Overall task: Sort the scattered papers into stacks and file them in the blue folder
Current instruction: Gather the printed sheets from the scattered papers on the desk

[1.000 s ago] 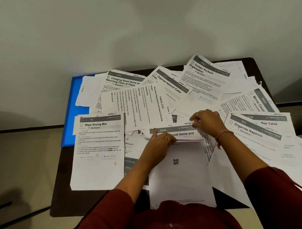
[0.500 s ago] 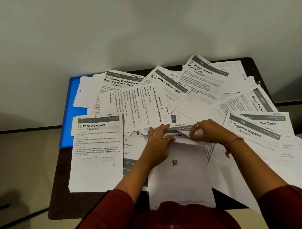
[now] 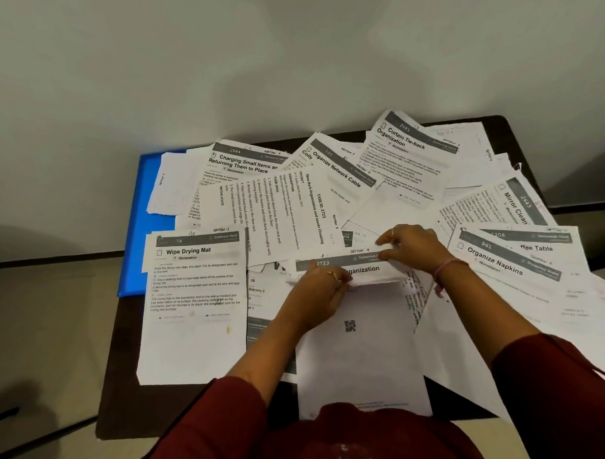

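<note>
The bench carries one dark top, almost wholly hidden under loose papers, and one blue folder lies flat at its far-left corner with sheets overlapping its right side. What has changed is the sheet on top of the small stack near the middle front: a second ago its header read 2644 and "Small Items", and now a sheet numbered 2723, "…rganization", lies there instead (so one more sheet has joined the pile, by my reading). That suggests sorting is early, with one stack growing and nothing filed. The left hand presses on the sheet's left end, fingers curled over its front edge; the right hand pinches its right end between thumb and fingers. Counted: about ten readable headed sheets lie spread out, others hidden beneath beyond counting; one stack; one folder; two hands; one QR-marked sheet.
</note>
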Demonstrator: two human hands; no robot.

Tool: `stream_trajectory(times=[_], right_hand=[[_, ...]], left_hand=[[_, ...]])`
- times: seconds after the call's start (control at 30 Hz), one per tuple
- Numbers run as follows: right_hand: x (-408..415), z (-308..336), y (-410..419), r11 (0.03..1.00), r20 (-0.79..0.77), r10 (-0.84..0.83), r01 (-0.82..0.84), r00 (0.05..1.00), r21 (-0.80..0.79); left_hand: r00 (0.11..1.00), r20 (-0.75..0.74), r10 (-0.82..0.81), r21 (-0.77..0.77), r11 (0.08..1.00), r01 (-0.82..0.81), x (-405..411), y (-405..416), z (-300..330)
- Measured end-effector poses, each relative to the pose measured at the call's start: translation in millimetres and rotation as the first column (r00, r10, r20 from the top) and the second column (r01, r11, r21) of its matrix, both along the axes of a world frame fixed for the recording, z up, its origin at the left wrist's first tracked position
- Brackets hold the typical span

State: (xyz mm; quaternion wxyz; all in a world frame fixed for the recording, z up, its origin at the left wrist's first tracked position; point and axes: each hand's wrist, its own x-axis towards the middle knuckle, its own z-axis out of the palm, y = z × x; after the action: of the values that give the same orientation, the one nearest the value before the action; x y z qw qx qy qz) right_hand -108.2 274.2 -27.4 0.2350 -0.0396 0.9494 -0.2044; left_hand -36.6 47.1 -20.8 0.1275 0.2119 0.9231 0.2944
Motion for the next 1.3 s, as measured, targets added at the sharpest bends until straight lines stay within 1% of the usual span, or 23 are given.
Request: stream_trajectory(times=[0.1,0.27,0.33,0.4,0.47,0.53,0.57,0.63,0.7,0.73,0.8,0.87,0.93,1.0,1.1,1.2,1.23,1.3], right_hand=[[-1.0,1.8,-5.2,1.000,-0.073,0.008,-0.006,0.997,0.028],[6.8,3.7,-5.2,0.989,-0.177,0.098,-0.076,0.979,0.126],[11.9,4.2,-2.9,0.988,-0.184,0.108,-0.084,0.977,0.133],[18.1,4.5,0.1,0.994,-0.164,0.094,-0.084,0.982,0.064],[24.2,8.5,4.4,0.989,-0.098,0.091,-0.101,0.991,-0.104],[29.9,17.2,9.9,0.949,0.051,0.116,-0.095,0.992,-0.301],[31.4,20.8,12.2,0.933,0.122,0.125,-0.075,0.985,-0.352],[31.9,23.3,13.8,0.920,0.172,0.080,-0.006,0.982,-0.393],[27.5,18.1,11.1,0.904,0.130,-0.034,0.086,0.991,-0.418],[24.0,12.9,8.8,0.905,0.083,-0.081,0.108,0.993,-0.412],[15.7,2.8,3.0,0.943,-0.014,-0.101,0.091,0.995,-0.320],[7.8,-5.3,-0.5,0.979,-0.032,-0.076,0.068,0.997,-0.191],[3.2,-7.9,-2.8,0.996,-0.027,-0.046,0.044,0.999,-0.071],[1.1,-5.2,-4.5,0.999,-0.032,-0.031,0.030,0.999,-0.021],[1.7,0.5,-7.9,1.000,-0.093,-0.007,0.006,0.996,-0.006],[5.3,2.4,-7.9,0.999,-0.067,0.044,-0.045,0.997,-0.005],[6.6,3.2,-6.1,0.998,-0.046,0.055,-0.057,0.997,-0.040],[9.8,9.0,0.3,0.982,0.030,0.101,-0.095,0.994,-0.165]], left_hand=[[0.997,0.037,0.067,0.027,0.997,-0.068,1.7,0.6,1.9],[0.998,-0.054,0.020,0.007,1.000,-0.019,3.5,-3.4,-6.0],[0.996,-0.080,0.033,0.004,0.999,-0.032,4.9,-3.9,-10.4],[0.993,-0.106,0.054,-0.011,0.998,-0.055,5.8,-4.0,-14.9],[0.988,-0.143,0.059,-0.017,0.998,-0.063,5.3,-4.5,-18.4],[0.990,-0.128,0.066,-0.035,0.997,-0.071,3.8,-4.2,-18.2],[0.993,-0.103,0.064,-0.054,0.996,-0.069,2.8,-4.0,-17.4],[0.998,-0.047,0.049,-0.104,0.993,-0.053,0.8,-3.3,-13.7],[0.998,0.000,0.066,-0.100,0.993,-0.066,0.1,-2.5,-11.6],[0.996,0.001,0.087,-0.075,0.993,-0.087,0.5,-1.4,-11.5],[0.991,-0.009,0.131,-0.035,0.991,-0.132,1.6,0.3,-11.0],[0.988,0.007,0.154,-0.012,0.988,-0.154,2.1,0.8,-10.9],[0.992,0.010,0.128,-0.031,0.991,-0.128,1.4,0.7,-9.6],[0.997,-0.042,0.071,-0.068,0.995,-0.074,1.7,0.7,-9.0],[0.990,-0.125,0.067,-0.049,0.996,-0.073,6.1,-0.9,-13.2],[0.984,-0.157,0.086,-0.055,0.994,-0.095,6.3,-0.4,-19.1],[0.982,-0.163,0.090,-0.055,0.993,-0.100,5.9,0.1,-19.8],[0.982,-0.168,0.088,-0.052,0.994,-0.098,5.2,0.3,-20.0]])
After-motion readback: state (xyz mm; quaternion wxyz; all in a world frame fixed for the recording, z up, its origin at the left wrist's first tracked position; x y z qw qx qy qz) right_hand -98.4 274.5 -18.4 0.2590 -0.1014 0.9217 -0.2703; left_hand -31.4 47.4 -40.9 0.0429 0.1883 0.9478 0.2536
